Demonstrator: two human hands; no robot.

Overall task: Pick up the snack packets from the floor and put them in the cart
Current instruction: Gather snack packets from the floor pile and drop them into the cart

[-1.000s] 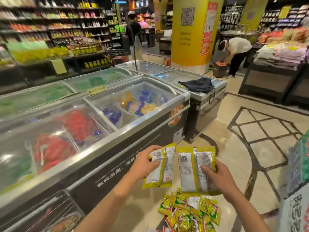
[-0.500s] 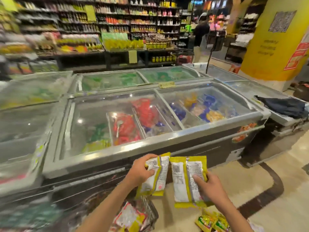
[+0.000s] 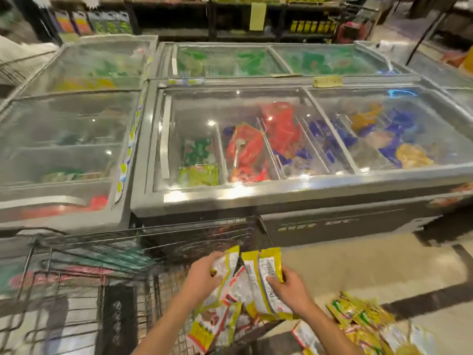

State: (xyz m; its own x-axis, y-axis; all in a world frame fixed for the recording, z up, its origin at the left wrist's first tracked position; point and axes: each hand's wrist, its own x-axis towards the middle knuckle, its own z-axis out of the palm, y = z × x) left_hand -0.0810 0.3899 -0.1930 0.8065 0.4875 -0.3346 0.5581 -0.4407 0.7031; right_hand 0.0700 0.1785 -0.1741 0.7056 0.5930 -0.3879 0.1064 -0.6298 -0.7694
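Pale floor (image 3: 358, 262) crossed by dark bands fills the lower right of the frame. Yellow packets (image 3: 363, 321) lie heaped there. A wire cart (image 3: 143, 233) stands lower left, against grey freezers (image 3: 320, 201) at centre.

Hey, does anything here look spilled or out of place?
Yes. A loose heap of snack packets lies scattered on the floor at lower right, beside the cart, not on a shelf. The left hand and right hand grip others over the cart. Nothing else stands out.
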